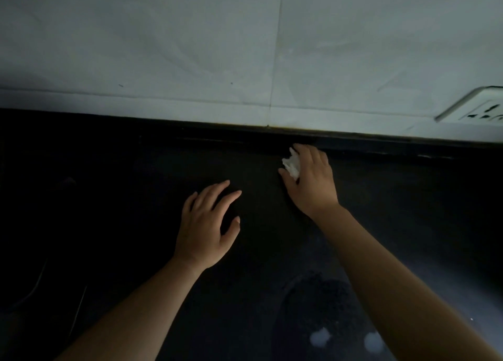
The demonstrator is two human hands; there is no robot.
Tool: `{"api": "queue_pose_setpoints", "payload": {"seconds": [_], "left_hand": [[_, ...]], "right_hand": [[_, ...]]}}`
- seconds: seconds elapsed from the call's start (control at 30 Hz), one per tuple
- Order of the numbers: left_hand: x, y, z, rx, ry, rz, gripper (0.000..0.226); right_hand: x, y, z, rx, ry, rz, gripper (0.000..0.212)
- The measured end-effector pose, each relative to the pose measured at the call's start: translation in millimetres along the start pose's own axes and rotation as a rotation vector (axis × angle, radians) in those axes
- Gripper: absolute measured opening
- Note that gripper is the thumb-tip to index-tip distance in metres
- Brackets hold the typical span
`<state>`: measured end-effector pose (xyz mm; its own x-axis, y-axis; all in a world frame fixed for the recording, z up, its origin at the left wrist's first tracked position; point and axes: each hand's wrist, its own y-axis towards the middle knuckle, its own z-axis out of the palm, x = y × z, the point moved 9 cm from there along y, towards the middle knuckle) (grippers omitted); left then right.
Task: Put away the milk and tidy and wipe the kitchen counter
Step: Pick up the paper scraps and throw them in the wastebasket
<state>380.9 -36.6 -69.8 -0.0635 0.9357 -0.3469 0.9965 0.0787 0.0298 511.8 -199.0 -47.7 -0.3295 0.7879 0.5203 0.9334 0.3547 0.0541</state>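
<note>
Dark counter [109,197] stretches wide to either side of the hands and stops at the back lip under the wall [190,47], with a socket [473,107] far right. White wad [291,166] is just beside that lip, crumpled with no clear long axis, poking out leftward from the right hand [313,181]. That hand grips it between thumb and fingers, forearm angled forward-left. Left hand [206,230] is palm-down, fingers spread and relaxed, holding nothing, nearer the camera and apart from the right.

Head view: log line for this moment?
right hand grips crumpled white paper wad | on black counter near white wall | left hand empty, fingers spread
</note>
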Motion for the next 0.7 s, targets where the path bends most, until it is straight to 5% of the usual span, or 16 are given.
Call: {"api": "queue_pose_setpoints", "payload": {"seconds": [0.4,0.7], "left_hand": [[1.9,0.9,1.0,-0.011,0.014,0.007,0.047],[2.4,1.0,4.0,-0.002,0.05,0.016,0.049]], "right_hand": [[21.7,-7.7,22.5,0.168,-0.101,-0.147,0.026],[-7.9,-84.3,12.4,0.047,0.643,0.529,0.019]]}}
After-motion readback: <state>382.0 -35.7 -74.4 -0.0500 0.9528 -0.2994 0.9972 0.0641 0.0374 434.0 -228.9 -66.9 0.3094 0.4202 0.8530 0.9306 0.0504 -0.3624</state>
